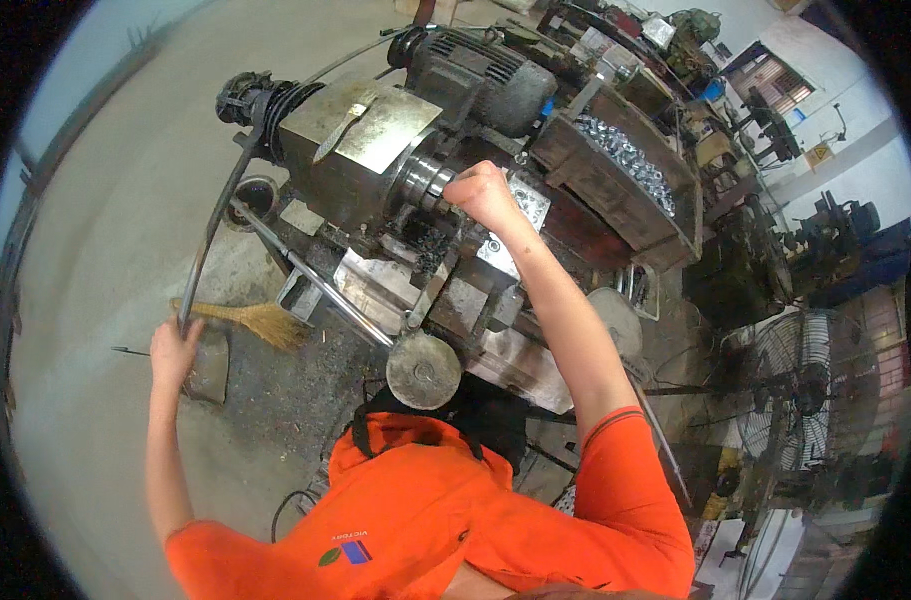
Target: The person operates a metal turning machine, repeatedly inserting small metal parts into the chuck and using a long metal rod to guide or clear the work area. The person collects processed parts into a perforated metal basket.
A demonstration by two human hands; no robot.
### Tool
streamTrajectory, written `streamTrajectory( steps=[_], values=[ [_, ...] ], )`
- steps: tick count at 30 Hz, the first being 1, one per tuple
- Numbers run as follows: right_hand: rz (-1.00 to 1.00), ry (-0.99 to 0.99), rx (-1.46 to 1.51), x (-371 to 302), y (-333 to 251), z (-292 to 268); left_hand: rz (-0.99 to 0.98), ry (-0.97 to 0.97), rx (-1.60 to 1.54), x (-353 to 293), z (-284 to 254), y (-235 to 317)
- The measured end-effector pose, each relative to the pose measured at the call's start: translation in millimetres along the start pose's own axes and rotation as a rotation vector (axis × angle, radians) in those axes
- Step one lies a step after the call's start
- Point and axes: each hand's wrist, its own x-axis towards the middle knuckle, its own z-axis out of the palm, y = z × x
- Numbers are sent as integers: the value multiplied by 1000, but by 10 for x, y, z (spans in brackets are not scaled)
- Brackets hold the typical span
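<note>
A small lathe with a grimy headstock (325, 125) stands in front of me. My left hand (175, 350) is wrapped round the lower end of a long dark lever (215, 225), which runs up to the pulley end (290, 105). My right hand (483, 197) is closed right at the front of the shiny round chuck (422, 182). Whatever its fingers hold is hidden behind the hand. On the flat headstock cover (395, 135) lies a paint brush (343, 128). Below the chuck, dark metal chips (430, 262) lie on the machine bed.
A motor (490, 80) sits behind the headstock. At the back right, a metal bin (615, 205) holds many small metal parts (625, 160). A straw broom (260, 318) lies on the floor at left. Near my lap is a round handwheel (423, 371). A fan (800, 390) stands at right.
</note>
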Motion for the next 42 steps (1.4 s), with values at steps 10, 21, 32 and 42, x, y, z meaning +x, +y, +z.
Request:
streamTrajectory(
  steps=[10, 21, 32, 42],
  values=[
    [190, 188, 160, -51, 74, 76, 118, 13, 394, 571, -10, -864],
    [39, 306, -21, -184, -54, 127, -126, 159, 585, 1640, -49, -1411],
    [99, 441, -93, -2033, 598, -750, -10, -426, -400, 838, 1896, 205],
    [649, 534, -416, -3955, 1447, -1499, 392, -407, 499, 813, 2106, 867]
  ],
)
